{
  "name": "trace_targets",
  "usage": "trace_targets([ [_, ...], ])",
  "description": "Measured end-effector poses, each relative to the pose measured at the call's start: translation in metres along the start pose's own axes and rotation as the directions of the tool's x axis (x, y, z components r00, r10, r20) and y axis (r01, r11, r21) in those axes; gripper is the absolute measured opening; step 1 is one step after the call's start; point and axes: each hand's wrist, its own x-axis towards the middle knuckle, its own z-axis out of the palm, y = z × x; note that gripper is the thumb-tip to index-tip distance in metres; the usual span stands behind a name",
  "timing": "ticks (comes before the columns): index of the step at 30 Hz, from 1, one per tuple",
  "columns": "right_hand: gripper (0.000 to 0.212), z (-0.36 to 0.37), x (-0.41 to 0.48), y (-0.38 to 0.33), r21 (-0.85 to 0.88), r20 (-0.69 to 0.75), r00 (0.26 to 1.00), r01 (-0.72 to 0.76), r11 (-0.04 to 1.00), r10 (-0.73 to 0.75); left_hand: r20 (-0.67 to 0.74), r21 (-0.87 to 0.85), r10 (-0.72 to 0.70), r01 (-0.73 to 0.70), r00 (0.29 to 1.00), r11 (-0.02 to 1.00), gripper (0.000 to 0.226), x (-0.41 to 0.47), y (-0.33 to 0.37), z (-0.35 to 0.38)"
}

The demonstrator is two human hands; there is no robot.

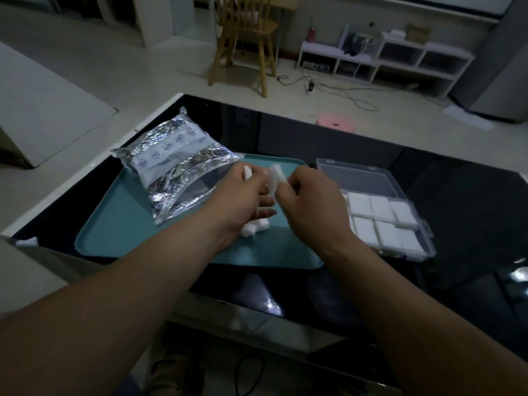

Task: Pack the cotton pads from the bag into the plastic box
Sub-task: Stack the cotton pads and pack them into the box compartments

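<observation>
Above the middle of the teal tray (114, 224), which is lying toward the left side of the dark glossy surface (457, 195), a small stack of cotton pads (275, 178) is being pinched in the curled fingers of the right hand (308, 204). A further white pad (247, 172) is being gripped by the left hand (245, 195); whether that hand is also touching the stack cannot be told.

The step is being judged as squaring the stack before it is carried to the plastic box (371, 172), which is being kept open just beside the tray's right edge. The pads are soft, fibrous squares, so they are best being held lightly by their edges, kept flat and aligned, and lowered straight into a free slot.

The packed pads (383, 218) are being held in neat rows by the clear, rigid box, its lid lying back. The bag (177, 170), crinkled silver foil with a printed panel, is lying across the tray's far left corner, its mouth gaping toward the hands. A loose clump of cotton (255, 225) is being left on the tray under the left hand.
</observation>
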Motion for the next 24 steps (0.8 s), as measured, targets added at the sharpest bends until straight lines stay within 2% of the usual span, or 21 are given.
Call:
trace_targets([
  [4,0.028,-0.001,-0.017,-0.002,0.114,0.101,0.992,0.067,0.991,-0.078,0.092,0.039,0.030,-0.034,0.995,0.999,0.016,0.000,-0.014,0.019],
  [7,0.028,-0.010,-0.021,0.005,0.172,0.114,0.991,0.052,0.984,-0.073,0.121,0.033,-0.022,0.018,0.992,0.999,0.021,0.003,-0.019,0.022],
  [9,0.023,-0.018,-0.020,0.014,0.196,0.116,0.982,0.121,0.973,-0.146,0.156,0.022,-0.086,0.084,0.984,0.996,0.028,0.004,-0.019,0.022],
  [11,0.026,-0.026,-0.020,0.022,0.218,0.214,0.951,0.177,0.960,-0.224,0.207,-0.036,-0.196,0.207,0.959,0.978,0.041,0.001,-0.016,0.022],
  [14,0.036,-0.040,-0.027,0.032,0.317,0.332,0.914,0.124,0.940,-0.233,0.337,-0.060,-0.315,0.354,0.887,0.933,0.059,-0.004,-0.014,0.025],
  [17,0.033,-0.048,-0.034,0.041,0.346,0.289,0.933,0.106,0.932,-0.213,0.392,-0.101,-0.341,0.409,0.854,0.907,0.058,-0.013,-0.017,0.034],
  [21,0.041,-0.053,-0.042,0.047,0.368,0.366,0.912,0.040,0.929,-0.184,0.421,-0.093,-0.328,0.400,0.846,0.912,0.050,-0.020,-0.021,0.046],
  [24,0.038,-0.056,-0.043,0.052,0.365,0.334,0.930,0.026,0.931,-0.157,0.423,-0.103,-0.336,0.413,0.841,0.905,0.049,-0.020,-0.023,0.055],
])
